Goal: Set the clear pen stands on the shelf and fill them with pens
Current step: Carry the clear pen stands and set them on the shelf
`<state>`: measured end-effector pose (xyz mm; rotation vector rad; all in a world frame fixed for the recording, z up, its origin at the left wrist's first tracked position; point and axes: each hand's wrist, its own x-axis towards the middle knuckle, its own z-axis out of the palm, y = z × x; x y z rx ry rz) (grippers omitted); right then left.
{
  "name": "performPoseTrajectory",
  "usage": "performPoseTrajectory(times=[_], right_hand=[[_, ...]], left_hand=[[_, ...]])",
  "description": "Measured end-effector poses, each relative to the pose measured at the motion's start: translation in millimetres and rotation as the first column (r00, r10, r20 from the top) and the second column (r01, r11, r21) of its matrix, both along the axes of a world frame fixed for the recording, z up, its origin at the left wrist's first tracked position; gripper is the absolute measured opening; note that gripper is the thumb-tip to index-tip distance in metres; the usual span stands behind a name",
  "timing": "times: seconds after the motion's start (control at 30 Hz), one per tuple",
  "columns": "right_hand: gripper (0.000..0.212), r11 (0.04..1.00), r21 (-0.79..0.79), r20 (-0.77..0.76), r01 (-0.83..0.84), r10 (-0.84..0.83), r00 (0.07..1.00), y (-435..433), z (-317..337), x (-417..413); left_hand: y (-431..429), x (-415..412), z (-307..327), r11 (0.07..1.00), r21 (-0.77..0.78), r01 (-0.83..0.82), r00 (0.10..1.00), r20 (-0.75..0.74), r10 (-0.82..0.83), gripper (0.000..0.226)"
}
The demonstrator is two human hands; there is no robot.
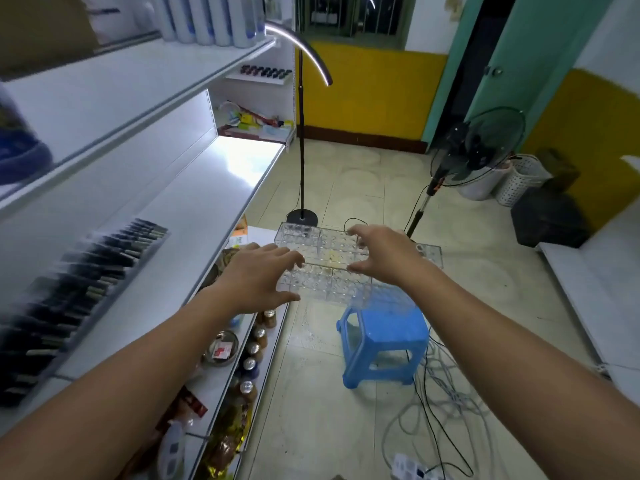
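Clear pen stands with rows of round holes lie stacked on a blue plastic stool in the aisle. My left hand hovers over their left edge, fingers spread, holding nothing. My right hand reaches over the right side with fingers apart, fingertips close to the top stand; contact is unclear. On the white shelf at left, a stand filled with dark pens sits near me, blurred.
Lower shelves hold jars and packets. A floor lamp stands past the stool, a pedestal fan to the right. Cables and a power strip lie on the tiled floor. Bottles line the top shelf.
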<state>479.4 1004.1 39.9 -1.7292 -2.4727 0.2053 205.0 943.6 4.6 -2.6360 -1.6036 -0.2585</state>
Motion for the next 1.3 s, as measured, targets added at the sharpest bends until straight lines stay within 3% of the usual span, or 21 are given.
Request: performPoseTrajectory(times=[0.5, 0.97, 1.3], right_hand=[[0.080, 0.998, -0.025, -0.053, -0.055, 0.054, 0.997, 101.2, -0.1, 14.7], [0.079, 0.998, -0.025, 0.002, -0.049, 0.049, 0.999, 216.1, 10.1, -57.4], [0.079, 0.998, -0.026, -0.010, -0.052, 0.051, 0.999, 292.8, 2.1, -64.3]], left_hand=[[90.5, 11.2, 5.1, 0.999, 0.031, -0.023, 0.999, -0.030, 0.023, 0.064], [211.1, -57.7, -3.8, 0.998, 0.066, 0.014, 0.998, 0.060, -0.018, 0.063], [284.0, -65.2, -4.9, 0.998, 0.059, 0.010, 0.998, 0.058, -0.013, 0.064]])
